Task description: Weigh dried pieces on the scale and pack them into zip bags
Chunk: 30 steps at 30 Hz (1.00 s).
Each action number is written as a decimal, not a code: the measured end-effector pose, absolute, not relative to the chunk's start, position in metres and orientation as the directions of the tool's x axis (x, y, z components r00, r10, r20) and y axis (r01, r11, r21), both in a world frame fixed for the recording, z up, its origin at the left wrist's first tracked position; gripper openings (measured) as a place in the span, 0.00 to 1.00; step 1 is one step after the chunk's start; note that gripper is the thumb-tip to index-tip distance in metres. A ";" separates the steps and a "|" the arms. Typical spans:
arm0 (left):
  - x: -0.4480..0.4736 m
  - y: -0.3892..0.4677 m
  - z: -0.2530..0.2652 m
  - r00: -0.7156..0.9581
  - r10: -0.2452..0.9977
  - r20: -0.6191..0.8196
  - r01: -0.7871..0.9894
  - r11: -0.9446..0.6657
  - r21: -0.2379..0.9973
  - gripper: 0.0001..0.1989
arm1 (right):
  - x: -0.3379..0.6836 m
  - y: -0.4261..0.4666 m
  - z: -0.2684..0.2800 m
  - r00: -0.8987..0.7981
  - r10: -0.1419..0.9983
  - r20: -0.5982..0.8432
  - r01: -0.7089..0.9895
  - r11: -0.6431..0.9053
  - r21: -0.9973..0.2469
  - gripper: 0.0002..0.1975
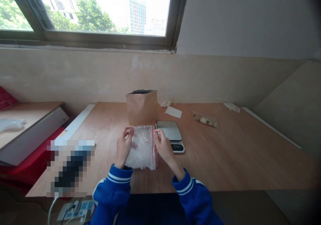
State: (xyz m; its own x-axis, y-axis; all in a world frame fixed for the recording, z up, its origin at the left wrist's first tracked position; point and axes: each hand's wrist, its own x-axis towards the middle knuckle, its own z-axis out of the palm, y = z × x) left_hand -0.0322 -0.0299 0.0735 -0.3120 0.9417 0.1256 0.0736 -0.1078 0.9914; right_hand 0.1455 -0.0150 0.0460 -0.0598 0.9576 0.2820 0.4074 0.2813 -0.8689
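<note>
A clear zip-lock bag [141, 154] with a red-striped seal along its right side lies on the table in front of me, seemingly on top of a stack of similar bags. My left hand [123, 147] is closed on the bag's upper left edge, some fingers showing through the plastic. At the upper right corner, by the red seal, my right hand [163, 146] pinches the bag. Just behind it a brown kraft paper bag [141, 109] stands upright with its top open. To the right, a kitchen scale [169, 131] with a lit display sits partly behind my right hand.
A clear packet with pale round pieces [207, 120] lies to the right. Near the wall are a white card [173, 112] and pale scraps [165, 103]. A blurred-out dark object [72, 169] rests at the left, and a power strip [77, 210] hangs below the table edge.
</note>
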 end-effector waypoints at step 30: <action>-0.005 -0.050 -0.011 0.166 0.956 0.242 0.931 -0.233 0.282 0.26 | 0.383 0.088 -0.016 0.336 0.662 0.670 0.928 -0.113 -0.354 0.17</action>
State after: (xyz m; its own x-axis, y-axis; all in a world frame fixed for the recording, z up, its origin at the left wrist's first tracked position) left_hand -0.0046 -0.0497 -0.0114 0.1656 0.9561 0.2419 0.9310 -0.2325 0.2815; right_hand 0.3833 0.0879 -0.0156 0.3364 0.6618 0.6700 0.9283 -0.1131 -0.3543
